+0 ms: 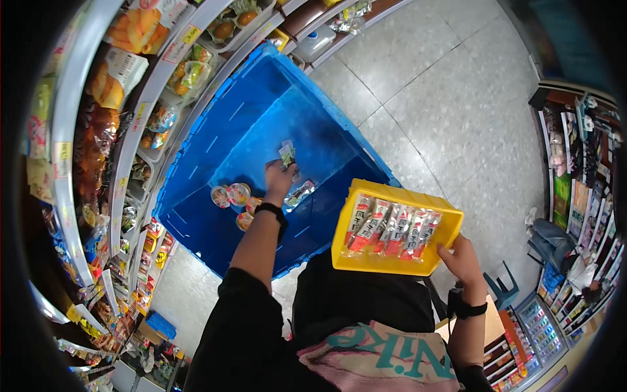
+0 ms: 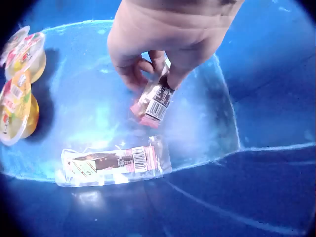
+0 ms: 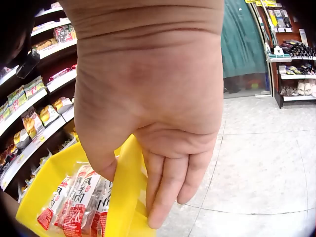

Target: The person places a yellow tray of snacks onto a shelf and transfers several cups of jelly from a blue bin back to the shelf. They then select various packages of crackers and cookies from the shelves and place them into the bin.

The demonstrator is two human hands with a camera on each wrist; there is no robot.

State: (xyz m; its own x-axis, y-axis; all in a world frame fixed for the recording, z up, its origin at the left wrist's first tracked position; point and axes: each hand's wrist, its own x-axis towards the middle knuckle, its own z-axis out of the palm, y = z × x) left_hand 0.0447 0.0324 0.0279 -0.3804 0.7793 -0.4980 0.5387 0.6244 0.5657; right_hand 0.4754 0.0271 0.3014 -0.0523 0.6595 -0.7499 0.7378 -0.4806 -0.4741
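Inside the blue crate (image 1: pixel 261 124), the left hand (image 1: pixel 279 179) pinches a small snack packet (image 2: pixel 157 101) with a barcode, held above the crate's floor. Below it in the left wrist view, another clear-wrapped packet (image 2: pixel 116 165) lies flat. Several round lidded cups (image 1: pixel 239 195) sit in the crate near the left forearm. The right hand (image 1: pixel 462 260) grips the side wall of a yellow basket (image 1: pixel 392 264), thumb inside and fingers outside. Red and white packets (image 1: pixel 390 228) lie in a row in that basket.
Curved shelves (image 1: pixel 134 130) of packaged food stand close along the crate's left side. Tiled floor (image 1: pixel 418 98) lies beyond the crate. At the right are a green stool (image 1: pixel 501 286), a seated person (image 1: pixel 568 251) and more shelves.
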